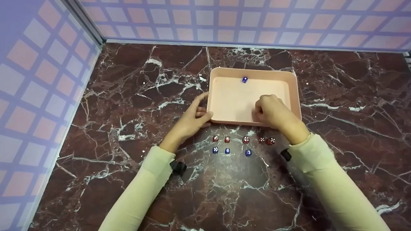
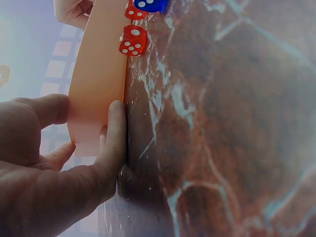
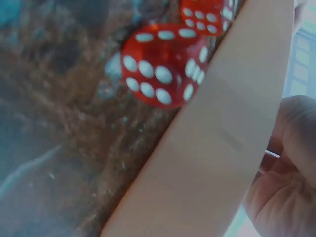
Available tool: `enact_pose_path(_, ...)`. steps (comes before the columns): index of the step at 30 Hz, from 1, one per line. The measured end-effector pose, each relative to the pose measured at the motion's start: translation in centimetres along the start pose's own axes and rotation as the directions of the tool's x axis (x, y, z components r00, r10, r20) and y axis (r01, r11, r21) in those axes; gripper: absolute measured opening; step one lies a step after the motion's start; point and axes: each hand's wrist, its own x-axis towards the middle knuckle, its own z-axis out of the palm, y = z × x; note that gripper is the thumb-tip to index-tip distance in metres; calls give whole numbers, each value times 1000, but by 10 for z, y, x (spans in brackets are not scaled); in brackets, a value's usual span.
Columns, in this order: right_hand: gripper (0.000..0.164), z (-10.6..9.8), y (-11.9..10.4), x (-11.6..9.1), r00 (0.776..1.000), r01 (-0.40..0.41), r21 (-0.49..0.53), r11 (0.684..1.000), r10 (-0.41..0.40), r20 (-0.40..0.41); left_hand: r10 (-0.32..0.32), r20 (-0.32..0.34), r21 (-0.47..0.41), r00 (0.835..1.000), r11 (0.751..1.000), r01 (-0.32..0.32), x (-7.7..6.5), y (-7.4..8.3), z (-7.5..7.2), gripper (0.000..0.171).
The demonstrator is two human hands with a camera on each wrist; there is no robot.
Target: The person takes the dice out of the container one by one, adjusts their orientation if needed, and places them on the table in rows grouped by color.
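A shallow peach-coloured tray (image 1: pixel 253 73) stands before me. My left hand (image 1: pixel 193 117) grips its near left corner, the thumb at the rim and fingers against the side wall. My right hand (image 1: pixel 271 110) is inside the tray near its front wall, fingers curled and pointing down; I cannot tell whether something is between the fingertips. Near the tray's back wall lies a blue die (image 1: pixel 245 79). In front of the tray, several red dice (image 1: pixel 246 139) form a row, with a row of blue dice (image 1: pixel 227 150) nearer me.
The tray and dice are on a dark red marbled table (image 1: pixel 144 128). Checkered panels (image 1: pixel 205 22) stand along the back and the left side. In the right wrist view a large red die (image 3: pixel 165 64) is close to the tray's outer wall (image 3: pixel 222 133).
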Motion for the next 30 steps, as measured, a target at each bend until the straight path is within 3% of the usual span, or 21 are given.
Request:
enact_pose_path(3, 16, -2, -2, -5, 999, -18, 2, 1000, 18, -47, 0, 0, -13, 1000, 1000, 0, 1, -1, 0, 72)
enact_pose_path(7, 12, 1, -9, -19, 986, -2, 30, 1000, 7, -167, -16, -8, -30, 1000, 999, 16, -1, -3, 0, 71)
enact_pose_path(10, 14, 4, -18, -34, 960, 85, 36, 996, -72, -272, -23, -12, -35, 1000, 999, 23, -3, -4, 0, 72)
enact_pose_path(13, 12, 5, -24, -51, 932, 170, 3, 985, -160, -326, -23, -8, -33, 1000, 999, 22, -2, -4, -1, 71)
enact_pose_path(15, 11, 4, -27, -63, 928, 197, -8, 980, -189, -320, -19, -1, -33, 1000, 999, 19, -1, -3, -1, 71)
enact_pose_path(21, 17, 4, -29, -91, 958, 207, 11, 978, -200, -206, -8, 12, -29, 1000, 1000, 9, 2, 0, -1, 70)
enact_pose_path(30, 17, 17, -20, -104, 958, 251, 7, 968, -247, -145, -5, -1, -17, 1000, 1000, 5, 1, -1, 0, 70)
